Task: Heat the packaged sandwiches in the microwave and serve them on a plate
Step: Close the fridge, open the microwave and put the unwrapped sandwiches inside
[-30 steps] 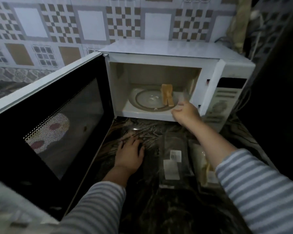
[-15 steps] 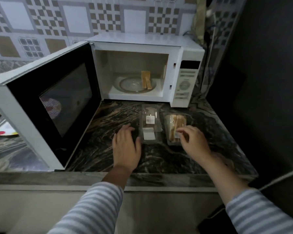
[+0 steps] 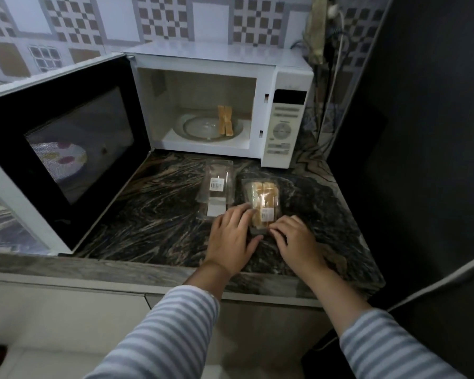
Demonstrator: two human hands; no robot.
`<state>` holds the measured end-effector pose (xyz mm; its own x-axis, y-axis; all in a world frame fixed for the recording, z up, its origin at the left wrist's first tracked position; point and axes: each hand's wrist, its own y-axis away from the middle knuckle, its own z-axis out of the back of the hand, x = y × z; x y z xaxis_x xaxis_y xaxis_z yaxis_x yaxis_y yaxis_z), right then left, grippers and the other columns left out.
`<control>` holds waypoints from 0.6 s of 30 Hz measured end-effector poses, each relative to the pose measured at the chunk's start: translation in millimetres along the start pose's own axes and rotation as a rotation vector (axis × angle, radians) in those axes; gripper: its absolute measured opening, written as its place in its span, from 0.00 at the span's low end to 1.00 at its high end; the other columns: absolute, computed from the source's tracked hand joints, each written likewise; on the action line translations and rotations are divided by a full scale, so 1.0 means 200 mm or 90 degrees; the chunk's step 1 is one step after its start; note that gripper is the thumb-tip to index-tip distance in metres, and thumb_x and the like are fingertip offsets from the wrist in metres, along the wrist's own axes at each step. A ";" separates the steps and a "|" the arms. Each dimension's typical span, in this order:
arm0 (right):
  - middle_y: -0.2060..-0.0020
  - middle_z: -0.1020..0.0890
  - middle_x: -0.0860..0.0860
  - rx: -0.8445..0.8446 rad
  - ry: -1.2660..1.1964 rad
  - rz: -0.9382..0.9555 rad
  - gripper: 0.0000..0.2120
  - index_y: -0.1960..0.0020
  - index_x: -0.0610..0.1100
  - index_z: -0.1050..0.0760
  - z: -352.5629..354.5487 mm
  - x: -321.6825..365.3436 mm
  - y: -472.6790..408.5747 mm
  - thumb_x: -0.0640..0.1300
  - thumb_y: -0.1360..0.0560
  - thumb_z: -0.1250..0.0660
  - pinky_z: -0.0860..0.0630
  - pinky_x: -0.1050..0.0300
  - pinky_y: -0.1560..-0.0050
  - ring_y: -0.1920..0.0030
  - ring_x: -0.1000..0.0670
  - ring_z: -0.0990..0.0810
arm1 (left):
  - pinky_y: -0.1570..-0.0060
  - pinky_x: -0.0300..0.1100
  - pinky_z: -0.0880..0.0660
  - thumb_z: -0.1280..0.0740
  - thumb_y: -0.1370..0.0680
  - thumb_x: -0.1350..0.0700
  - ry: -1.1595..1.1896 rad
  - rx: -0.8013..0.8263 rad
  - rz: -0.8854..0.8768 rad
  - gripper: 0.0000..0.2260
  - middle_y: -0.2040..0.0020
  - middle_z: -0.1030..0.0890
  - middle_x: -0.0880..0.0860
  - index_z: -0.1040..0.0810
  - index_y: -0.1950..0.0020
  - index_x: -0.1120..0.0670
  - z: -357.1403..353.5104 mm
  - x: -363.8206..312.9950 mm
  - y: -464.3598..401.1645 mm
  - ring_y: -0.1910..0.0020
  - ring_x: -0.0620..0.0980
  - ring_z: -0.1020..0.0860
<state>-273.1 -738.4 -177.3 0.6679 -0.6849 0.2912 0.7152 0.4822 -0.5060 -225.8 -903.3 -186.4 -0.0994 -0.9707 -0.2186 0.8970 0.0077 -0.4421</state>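
Note:
The white microwave point(image 3: 288, 86) stands at the back of the counter with its door point(image 3: 66, 138) swung wide open to the left. An unwrapped sandwich point(image 3: 225, 121) stands on the glass turntable point(image 3: 197, 127) inside. In front of it lie two clear plastic packs. The left pack point(image 3: 216, 181) looks empty and shows white labels. The right pack point(image 3: 263, 195) holds a sandwich. My left hand point(image 3: 230, 236) grips that pack's near left side, thumb under its near end. My right hand point(image 3: 296, 242) has curled fingers on its near right corner.
The dark marbled countertop point(image 3: 153, 214) ends at a front edge just below my wrists. A tall dark surface point(image 3: 422, 132) closes off the right side. Cables point(image 3: 331, 77) hang behind the microwave's right corner. The open door blocks the counter's left part.
My right hand came back out of the microwave, leaving the sandwich on the turntable, and dropped to the right pack. My left hand slid right from the counter onto the same pack.

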 end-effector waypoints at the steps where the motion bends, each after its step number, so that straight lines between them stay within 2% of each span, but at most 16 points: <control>1: 0.60 0.19 0.49 -0.002 -0.003 0.010 0.04 0.54 0.39 0.18 0.00 -0.02 0.01 0.36 0.25 0.32 0.27 0.61 0.56 0.57 0.48 0.22 | 0.36 0.46 0.35 0.42 0.23 0.39 0.017 0.019 0.006 0.26 0.29 0.30 0.48 0.33 0.29 0.49 -0.01 0.00 -0.01 0.31 0.49 0.33; 5: 0.59 0.19 0.49 -0.025 -0.022 0.024 0.08 0.54 0.39 0.19 -0.01 -0.04 0.03 0.38 0.23 0.37 0.29 0.62 0.53 0.56 0.49 0.23 | 0.31 0.46 0.44 0.48 0.23 0.34 0.061 0.072 0.002 0.30 0.24 0.36 0.49 0.43 0.23 0.44 -0.04 0.01 -0.02 0.25 0.48 0.39; 7: 0.59 0.19 0.48 -0.029 -0.025 0.041 0.11 0.54 0.39 0.20 -0.02 -0.03 0.04 0.40 0.22 0.40 0.30 0.61 0.52 0.57 0.48 0.23 | 0.30 0.45 0.48 0.49 0.22 0.35 0.052 0.072 -0.004 0.30 0.24 0.37 0.50 0.46 0.22 0.44 -0.05 0.01 -0.02 0.25 0.47 0.41; 10: 0.59 0.20 0.48 -0.036 -0.028 0.059 0.14 0.54 0.39 0.20 -0.02 -0.03 0.04 0.42 0.22 0.44 0.30 0.60 0.52 0.57 0.48 0.23 | 0.30 0.46 0.48 0.48 0.22 0.36 0.048 0.079 -0.008 0.29 0.23 0.38 0.49 0.49 0.22 0.42 -0.06 0.01 -0.01 0.25 0.48 0.41; 18: 0.60 0.22 0.46 -0.060 -0.019 0.065 0.12 0.56 0.38 0.23 -0.03 -0.04 0.05 0.39 0.21 0.44 0.30 0.57 0.53 0.58 0.46 0.24 | 0.29 0.49 0.49 0.54 0.24 0.34 0.040 0.132 -0.007 0.29 0.21 0.45 0.47 0.63 0.26 0.32 -0.05 0.02 -0.02 0.24 0.50 0.44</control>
<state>-273.1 -732.7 -189.7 0.7433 -0.6176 0.2571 0.6212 0.4946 -0.6079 -234.2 -904.7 -193.4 -0.1312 -0.9536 -0.2710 0.9643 -0.0593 -0.2581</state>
